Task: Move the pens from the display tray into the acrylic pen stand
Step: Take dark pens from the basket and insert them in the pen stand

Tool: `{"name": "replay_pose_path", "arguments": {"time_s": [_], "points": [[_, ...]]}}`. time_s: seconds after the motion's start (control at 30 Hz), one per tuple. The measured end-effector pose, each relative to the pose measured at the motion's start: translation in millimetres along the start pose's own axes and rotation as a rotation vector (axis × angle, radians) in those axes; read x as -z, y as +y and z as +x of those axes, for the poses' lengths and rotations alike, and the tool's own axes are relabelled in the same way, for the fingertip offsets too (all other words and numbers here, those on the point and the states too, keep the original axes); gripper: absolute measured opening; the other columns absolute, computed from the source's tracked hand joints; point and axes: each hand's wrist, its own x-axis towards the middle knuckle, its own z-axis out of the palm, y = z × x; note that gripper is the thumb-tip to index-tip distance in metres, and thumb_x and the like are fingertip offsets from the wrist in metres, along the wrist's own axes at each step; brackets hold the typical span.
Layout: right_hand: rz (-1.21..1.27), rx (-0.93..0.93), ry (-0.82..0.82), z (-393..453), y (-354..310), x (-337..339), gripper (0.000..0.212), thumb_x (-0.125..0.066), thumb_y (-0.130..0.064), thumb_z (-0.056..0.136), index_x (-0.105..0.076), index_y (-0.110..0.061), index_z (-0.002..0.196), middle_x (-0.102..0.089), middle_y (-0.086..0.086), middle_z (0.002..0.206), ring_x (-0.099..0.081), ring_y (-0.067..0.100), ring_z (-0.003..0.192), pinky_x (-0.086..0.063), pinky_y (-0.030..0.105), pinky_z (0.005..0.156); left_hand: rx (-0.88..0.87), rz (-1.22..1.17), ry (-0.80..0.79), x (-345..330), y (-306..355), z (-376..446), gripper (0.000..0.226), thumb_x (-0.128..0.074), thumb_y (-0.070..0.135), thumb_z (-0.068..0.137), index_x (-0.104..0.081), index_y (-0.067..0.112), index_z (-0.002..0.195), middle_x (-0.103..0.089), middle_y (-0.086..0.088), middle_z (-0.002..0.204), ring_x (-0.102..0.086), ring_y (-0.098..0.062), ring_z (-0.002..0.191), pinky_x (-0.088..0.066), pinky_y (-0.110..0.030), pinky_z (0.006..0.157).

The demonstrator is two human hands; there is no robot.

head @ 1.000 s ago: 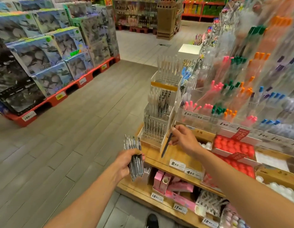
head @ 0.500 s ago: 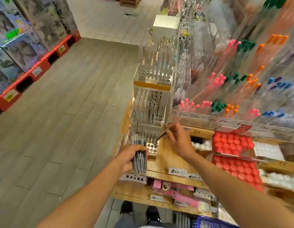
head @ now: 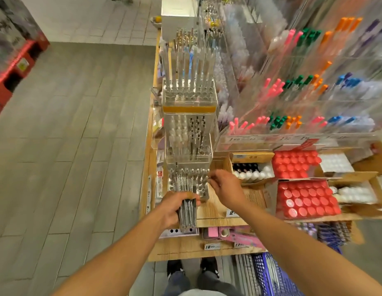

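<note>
A tiered clear acrylic pen stand [head: 189,107] rises at the shelf's left end. Its lowest tier [head: 204,195] holds several clear-barrelled pens upright in holes. My left hand [head: 173,208] grips a bundle of pens [head: 188,218] just in front of that tier, tips pointing down. My right hand [head: 226,186] reaches in from the right. Its fingertips pinch a single pen [head: 205,179] at the tier's right edge; the pen is mostly hidden and blurred. The display tray is not identifiable.
The stand sits on a wooden shelf [head: 218,213] with price tags. Boxes of red-capped items [head: 303,199] lie to the right, and acrylic racks of coloured pens [head: 292,103] stand behind them. A blue basket [head: 271,276] and my shoes [head: 175,268] are below.
The view has tilted down over the stand. My right hand has carried its single pen from beside the stand to the lowest tier's right edge. My left hand still holds the bundle.
</note>
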Motion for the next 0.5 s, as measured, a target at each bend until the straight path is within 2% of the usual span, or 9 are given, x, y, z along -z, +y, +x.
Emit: {"name": "replay_pose_path", "arguments": {"time_s": [0.17,0.3,0.33,0.4,0.47,0.5], "points": [[0.010,-0.077,0.043,0.9,-8.7,-3.0,0.019,-0.059,-0.023,0.095,-0.068,-0.013,0.109,-0.070,0.003,0.095,-0.063,0.018,0.085,-0.051,0.031,0.075,0.003,0.026,-0.017,0.7,-3.6,-0.1,0.044,-0.080,0.012,0.064,-0.070,-0.005,0.103,-0.075,-0.017,0.090,-0.072,-0.022,0.074,-0.059,-0.035,0.066],[0.144,-0.267,0.098,-6.5,-14.8,6.7,0.014,-0.068,-0.031,0.090,-0.067,-0.020,0.098,-0.066,-0.007,0.077,-0.060,0.009,0.069,-0.047,0.023,0.062,-0.025,0.029,-0.036,-2.6,-3.2,-3.2,0.032,-0.082,0.012,0.061,-0.077,-0.004,0.088,-0.075,-0.021,0.095,-0.074,-0.023,0.077,-0.059,-0.032,0.062],[0.235,-0.301,0.077,-8.7,-16.4,10.4,0.014,-0.069,-0.033,0.089,-0.064,-0.021,0.095,-0.065,-0.007,0.077,-0.061,0.009,0.068,-0.048,0.022,0.061,-0.031,0.039,-0.048,-3.2,-3.6,-4.4,0.027,-0.082,0.012,0.061,-0.078,-0.002,0.084,-0.075,-0.020,0.094,-0.074,-0.022,0.076,-0.059,-0.031,0.061],[0.459,-0.296,-0.084,-13.4,-22.4,19.6,0.017,-0.065,-0.035,0.091,-0.064,-0.019,0.096,-0.067,-0.003,0.084,-0.062,0.007,0.062,-0.051,0.021,0.057,-0.033,0.056,-0.079,-4.8,-5.1,-6.2,0.021,-0.080,0.013,0.065,-0.079,0.001,0.082,-0.076,-0.019,0.094,-0.074,-0.022,0.076,-0.058,-0.031,0.060],[0.652,-0.275,-0.248,-16.6,-30.9,27.7,0.013,-0.062,-0.031,0.093,-0.064,-0.019,0.098,-0.068,-0.002,0.088,-0.060,0.004,0.055,-0.047,0.015,0.051,-0.029,0.087,-0.096,-7.1,-6.4,-9.0,0.020,-0.079,0.015,0.068,-0.080,0.003,0.084,-0.075,-0.020,0.098,-0.073,-0.024,0.078,-0.059,-0.034,0.063],[0.702,-0.277,-0.272,-16.7,-33.9,30.0,0.010,-0.063,-0.026,0.093,-0.064,-0.017,0.097,-0.068,-0.001,0.088,-0.058,0.004,0.054,-0.045,0.014,0.049,-0.034,0.102,-0.098,-8.1,-7.4,-10.3,0.021,-0.079,0.016,0.068,-0.080,0.004,0.085,-0.075,-0.021,0.099,-0.073,-0.024,0.079,-0.059,-0.034,0.064]]}}
